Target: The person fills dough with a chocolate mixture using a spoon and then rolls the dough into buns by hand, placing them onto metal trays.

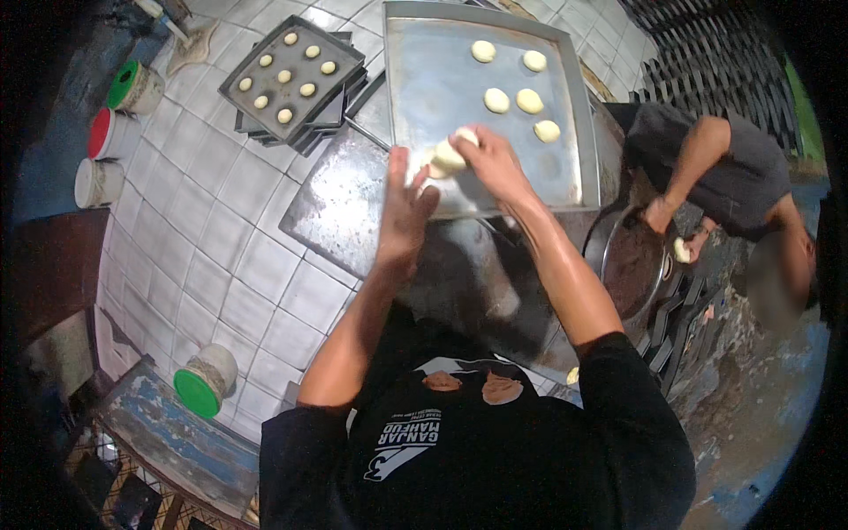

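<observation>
A large grey metal tray (431, 75) lies ahead of me, with several pale dough balls (529, 101) on its right half. At its near left corner, my right hand (495, 166) pinches pale dough (449, 157) between thumb and fingers; whether this is one piece or several pressed together I cannot tell. My left hand (405, 212) is close beside the dough, its fingers stretched out and apart, slightly blurred. The left fingertips are near the dough, and I cannot make out whether they touch it.
Left of the tray, a smaller dark tray (273, 99) of dough balls tops a stack. Lidded buckets (113, 134) stand along the left on white tiles. At right, another person's hands (659, 215) work at a round dark pan (625, 269), one holding a dough ball (681, 250). Dark moulds (707, 75) pile behind.
</observation>
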`<state>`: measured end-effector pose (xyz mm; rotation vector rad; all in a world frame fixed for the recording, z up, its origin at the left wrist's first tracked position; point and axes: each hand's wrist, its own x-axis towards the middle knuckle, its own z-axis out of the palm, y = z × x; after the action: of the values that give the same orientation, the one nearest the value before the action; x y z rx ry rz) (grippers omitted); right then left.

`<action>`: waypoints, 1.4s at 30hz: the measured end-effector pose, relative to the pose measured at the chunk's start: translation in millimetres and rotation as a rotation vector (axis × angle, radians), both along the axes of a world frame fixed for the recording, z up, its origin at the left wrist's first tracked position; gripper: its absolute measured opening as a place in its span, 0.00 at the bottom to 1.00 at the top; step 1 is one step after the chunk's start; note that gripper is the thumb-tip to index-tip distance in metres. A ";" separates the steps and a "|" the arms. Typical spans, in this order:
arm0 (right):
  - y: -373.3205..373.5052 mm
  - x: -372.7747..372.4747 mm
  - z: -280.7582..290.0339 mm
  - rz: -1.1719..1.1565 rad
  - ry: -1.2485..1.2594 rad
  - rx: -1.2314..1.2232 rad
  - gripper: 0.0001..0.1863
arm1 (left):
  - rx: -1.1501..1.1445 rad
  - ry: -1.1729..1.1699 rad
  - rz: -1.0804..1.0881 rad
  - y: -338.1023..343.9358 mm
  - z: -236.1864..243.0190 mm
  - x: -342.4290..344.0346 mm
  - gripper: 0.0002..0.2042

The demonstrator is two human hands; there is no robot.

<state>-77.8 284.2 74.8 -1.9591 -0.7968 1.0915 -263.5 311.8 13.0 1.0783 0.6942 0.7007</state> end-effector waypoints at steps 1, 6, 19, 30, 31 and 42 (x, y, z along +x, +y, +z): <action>29.7 13.8 -24.2 -0.040 -0.279 0.134 0.24 | -0.236 -0.195 0.147 6.7 25.3 -4.2 0.38; 103.6 50.2 -113.8 0.363 -0.999 0.116 0.27 | -0.071 0.229 0.221 57.3 6.4 -79.2 0.29; 59.7 168.3 -70.2 -0.082 -0.085 0.334 0.22 | 0.103 0.234 0.065 67.0 29.5 -63.9 0.26; -102.2 142.8 -32.1 -0.315 -0.363 -0.129 0.17 | 0.118 0.206 -0.162 -4.6 43.2 -50.0 0.22; -117.6 164.8 -58.4 -0.365 -0.418 0.021 0.17 | 0.095 0.198 -0.163 -11.1 46.3 -50.7 0.20; -135.7 95.2 -14.3 -0.468 -0.439 0.027 0.24 | 0.072 0.129 -0.221 -74.1 44.8 4.9 0.16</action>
<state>17.4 148.5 60.5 -2.2419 -0.5200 0.3799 -258.6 237.7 57.8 1.2534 0.6512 0.4720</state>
